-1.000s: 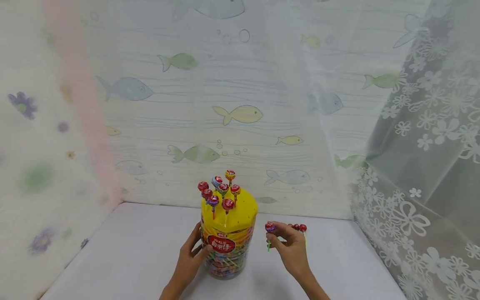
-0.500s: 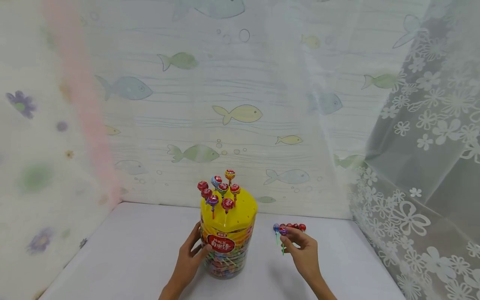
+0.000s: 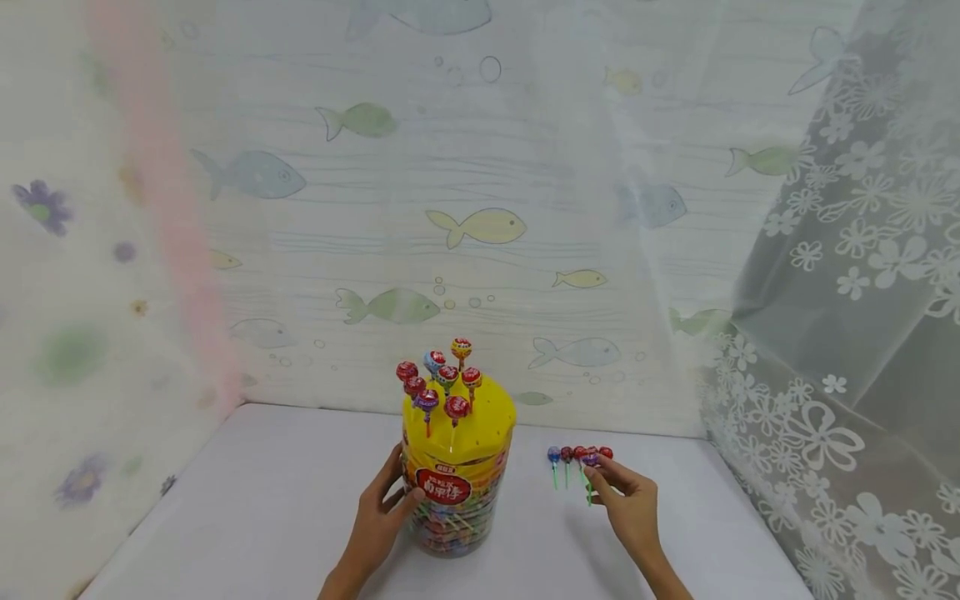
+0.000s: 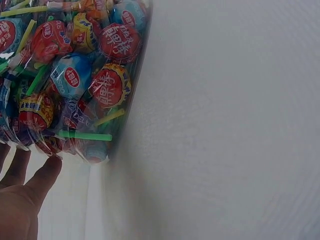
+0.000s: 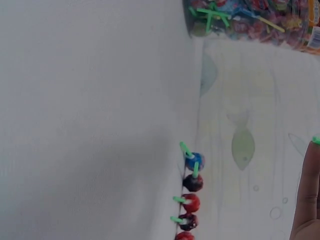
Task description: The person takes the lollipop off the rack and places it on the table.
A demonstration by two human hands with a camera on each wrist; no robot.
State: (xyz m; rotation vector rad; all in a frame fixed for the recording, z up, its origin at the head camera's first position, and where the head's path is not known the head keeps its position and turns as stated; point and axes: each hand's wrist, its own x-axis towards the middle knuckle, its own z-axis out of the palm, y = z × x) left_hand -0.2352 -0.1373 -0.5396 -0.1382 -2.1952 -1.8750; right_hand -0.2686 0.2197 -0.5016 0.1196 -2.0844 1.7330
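A clear jar full of wrapped candies, with a yellow top, stands on the table. My left hand holds its left side, thumb on the front near the red label; in the left wrist view the fingertips touch the clear wall. Several lollipops stand upright in the yellow top. My right hand pinches a purple-and-red lollipop by its green stick, candy end up. Behind it a row of lollipops lies on the table, a blue one at its left end; my hand partly covers the row.
The white table ends at a curtain printed with fish. A sheer floral curtain hangs along the right side, and a flowered cloth runs along the left.
My right hand has moved to the right with the purple-and-red lollipop, away from the jar and in front of the row, uncovering its left end. My left hand stays on the jar.
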